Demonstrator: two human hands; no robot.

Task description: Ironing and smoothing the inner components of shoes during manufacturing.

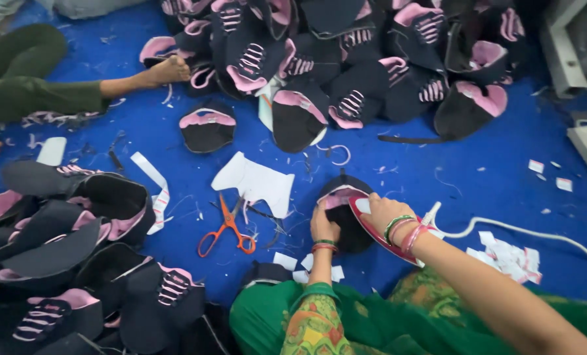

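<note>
Head view is cut off at the bottom, so only the forearms and green-clad lap are seen, and the black heaps of shoe uppers run out of frame.

Blue floor [438, 177] is spread under everything, strewn with threads and white paper scraps. Beyond the hands a large pile of shoe uppers [346, 59], black with pink lining, is heaped; a second pile [76, 263] lies to the left of the hands. Another person's foot [168, 69] is rested against the far pile.

A black and pink shoe upper [340, 213] is pinned to the floor by the left hand [323, 227], whose fingers are pressed down on its near edge. The right hand [384, 213] is closed around the handle of a red and white clothes iron [379, 230], which is laid against the upper's right side; how much of the sole touches is hidden by the hand. A white cord [523, 230] is trailed away to the right.

Just left of the left hand, orange-handled scissors [226, 230] are lying beside a white paper pattern [257, 181].
</note>
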